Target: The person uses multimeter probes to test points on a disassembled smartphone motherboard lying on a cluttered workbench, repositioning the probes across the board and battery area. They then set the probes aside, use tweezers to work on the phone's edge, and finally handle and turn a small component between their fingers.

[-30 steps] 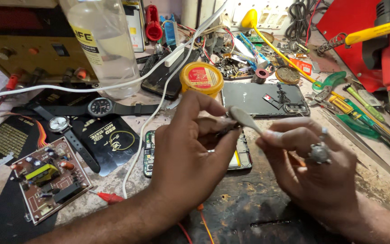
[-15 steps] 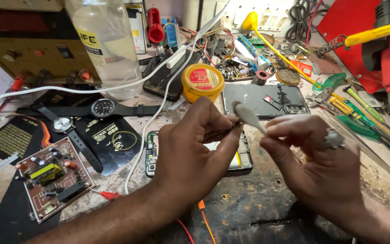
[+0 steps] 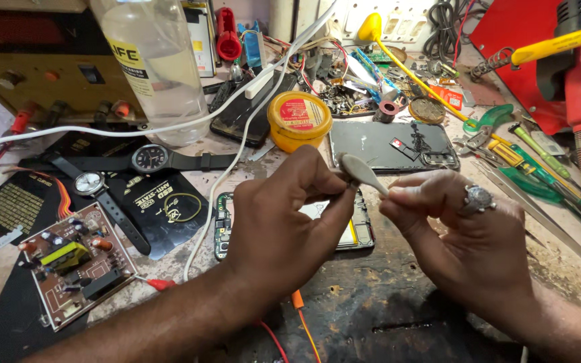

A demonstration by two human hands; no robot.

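two hands meet above the opened phone [image 3: 361, 232] on the tabletop [image 3: 371, 316]. our left hand [image 3: 284, 222] and right hand [image 3: 462, 235] both pinch a small pale spudger [image 3: 364, 172] between them, held in the air.

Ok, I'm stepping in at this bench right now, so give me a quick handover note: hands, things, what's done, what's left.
Left hand: pinches one end of the pale flat tool.
Right hand: pinches the tool's other end; ring on a finger.
Opened phone: on the bench under the hands, board exposed.
Back cover: lies behind, beside the yellow tin.
Done: phone is opened.
Left: tool not yet at the phone.
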